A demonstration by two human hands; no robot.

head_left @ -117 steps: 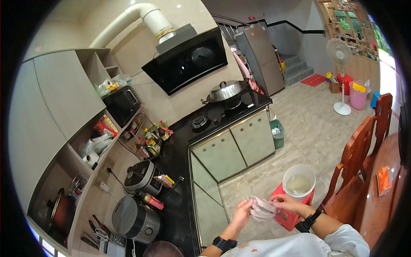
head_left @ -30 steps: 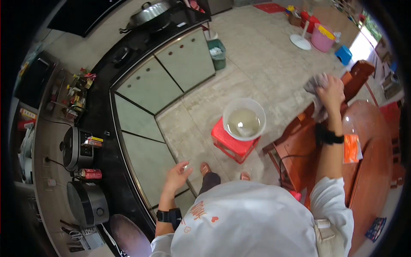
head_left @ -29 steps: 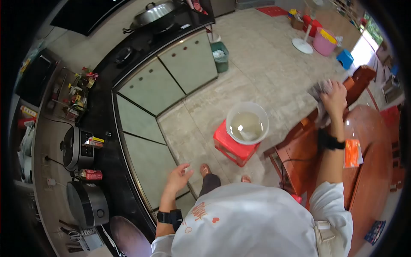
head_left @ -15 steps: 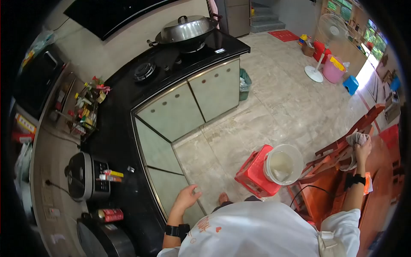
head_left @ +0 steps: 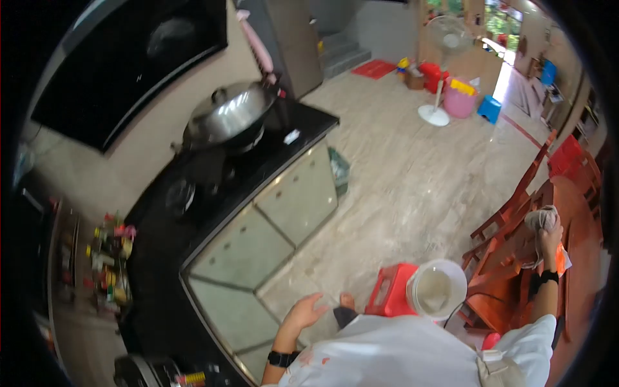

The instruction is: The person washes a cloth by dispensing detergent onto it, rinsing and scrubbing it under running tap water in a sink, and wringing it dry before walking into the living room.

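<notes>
My right hand [head_left: 550, 237] is wrapped round a greyish rag [head_left: 540, 220]. Part of the rag hangs below the hand, by the edge of the round wooden table [head_left: 563, 193]. Low in the view, my left hand [head_left: 303, 314] is held out in the air with its fingers apart and nothing in it. Between the two hands a white bucket [head_left: 459, 287] with cloudy liquid and a pale lump in it rests on a red plastic stool [head_left: 385, 288].
Wooden chairs [head_left: 516, 205] stand beside the table. To the left runs a black counter [head_left: 158, 258] with a lidded wok [head_left: 233, 115] and bottles [head_left: 111, 258]. A fan [head_left: 433, 115], a pink bucket [head_left: 460, 102] and a blue stool [head_left: 490, 109] stand farther back on the floor.
The view has turned and tilted up, so the counter and wok sit farther left. My right hand still grips the rag at the table, and my left hand's fingers are stretched out more.
</notes>
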